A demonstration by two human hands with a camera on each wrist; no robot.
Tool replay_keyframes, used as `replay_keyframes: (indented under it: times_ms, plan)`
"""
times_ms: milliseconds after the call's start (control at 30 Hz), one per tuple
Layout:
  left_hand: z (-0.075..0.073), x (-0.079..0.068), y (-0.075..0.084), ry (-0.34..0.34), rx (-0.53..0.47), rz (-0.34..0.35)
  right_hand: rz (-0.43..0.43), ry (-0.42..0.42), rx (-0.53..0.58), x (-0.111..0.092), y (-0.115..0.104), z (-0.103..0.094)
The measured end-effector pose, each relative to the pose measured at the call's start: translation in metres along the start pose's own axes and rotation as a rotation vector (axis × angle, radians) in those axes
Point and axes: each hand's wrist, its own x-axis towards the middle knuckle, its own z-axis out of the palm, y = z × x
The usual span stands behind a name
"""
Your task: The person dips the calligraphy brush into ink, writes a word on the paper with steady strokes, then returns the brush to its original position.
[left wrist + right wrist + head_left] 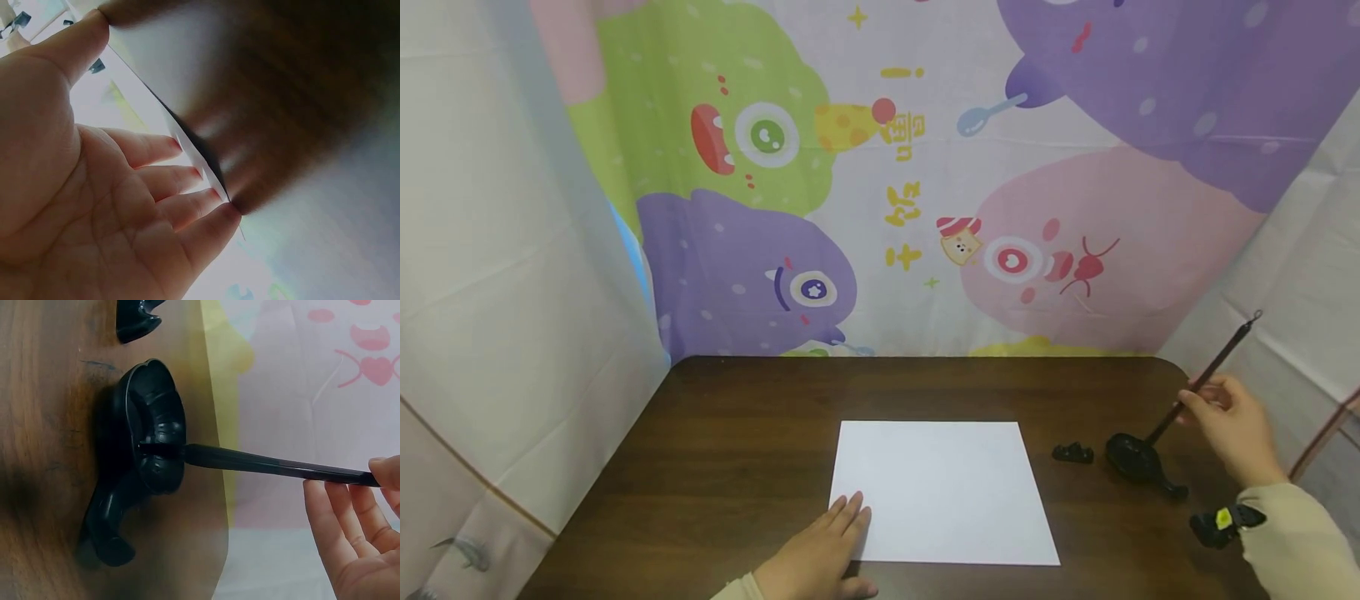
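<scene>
A white sheet of paper [947, 492] lies on the dark wooden table. My left hand [820, 546] rests at its lower left, with straight fingers over the left edge and the thumb on the wood. Over at the right, my right hand [1240, 433] pinches the dark handle of a calligraphy brush [1223, 354] between thumb and fingers. The brush slants down and its bristle tip sits inside a black ink dish [159, 412] with a scalloped rim and a curved stem. In the left wrist view, the fingertips [222, 215] press down along the tabletop.
A small black brush rest [1072, 452] with several peaks stands between the paper and the ink dish. Behind the table [760, 392] hangs a curtain [910, 308] printed with cartoon monsters. White cloth [497, 208] closes off the left side, and more hangs at the right.
</scene>
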Motion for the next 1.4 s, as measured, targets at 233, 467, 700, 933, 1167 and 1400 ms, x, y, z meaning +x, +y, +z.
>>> replay_keyframes:
  times_ms: [233, 467, 700, 933, 1167, 1400]
  plan:
    - [0.000, 0.000, 0.000, 0.002, 0.004, -0.001, -0.010, -0.001, -0.060, 0.000, 0.003, -0.004]
    - [0.000, 0.000, 0.000, 0.002, 0.006, -0.003, 0.029, -0.006, -0.188, 0.001, 0.000, -0.008]
    - [0.001, 0.000, 0.000, 0.004, 0.009, -0.001, 0.011, 0.012, -0.197, 0.002, -0.005, -0.007]
    - [0.001, 0.000, 0.000, 0.001, 0.003, -0.011, -0.047, 0.034, -0.277, 0.005, -0.012, -0.005]
    - [0.000, 0.000, 0.000, -0.008, -0.004, -0.011, -0.090, 0.023, -0.214, 0.008, -0.018, -0.001]
    - [0.000, 0.001, 0.001, -0.003, 0.003, -0.014, -0.118, 0.040, -0.179, 0.010, -0.024, 0.005]
